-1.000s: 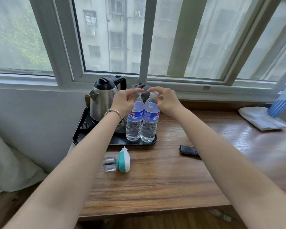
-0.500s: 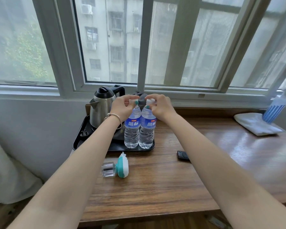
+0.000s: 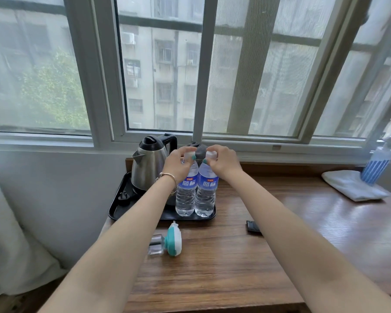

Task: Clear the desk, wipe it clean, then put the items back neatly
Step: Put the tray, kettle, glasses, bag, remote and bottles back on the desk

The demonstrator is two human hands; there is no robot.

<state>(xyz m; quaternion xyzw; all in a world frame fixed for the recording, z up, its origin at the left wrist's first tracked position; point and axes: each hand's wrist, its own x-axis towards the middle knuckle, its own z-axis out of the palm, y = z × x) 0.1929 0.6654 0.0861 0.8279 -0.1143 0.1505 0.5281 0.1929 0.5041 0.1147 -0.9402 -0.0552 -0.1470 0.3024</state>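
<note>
Watching from the head camera, I see both arms stretched out over the brown wood-grain desk (image 3: 246,267). The left hand (image 3: 178,164) pinches the white cap of the left clear plastic water bottle with a blue label (image 3: 186,190); the right hand (image 3: 222,161) pinches the cap of the right clear plastic water bottle with a blue label (image 3: 205,190). Fingers of each hand are curled around the cap. The bottles stand upright, touching each other, at the near right corner of the flat black tray (image 3: 120,211). On the same tray, to the left and farther back, sits the stainless-steel electric kettle with a black lid and handle (image 3: 148,163), its black plug (image 3: 123,196) lying on the tray's left side. Near the tray's front edge lies a white-and-teal plug-in device with a clear bottle (image 3: 167,243), on its side. A small black remote (image 3: 253,227) shows beside the right forearm. Far right, a folded white cloth (image 3: 348,188) lies on the desk with a blue-striped spray bottle (image 3: 377,166) just behind it.
</note>
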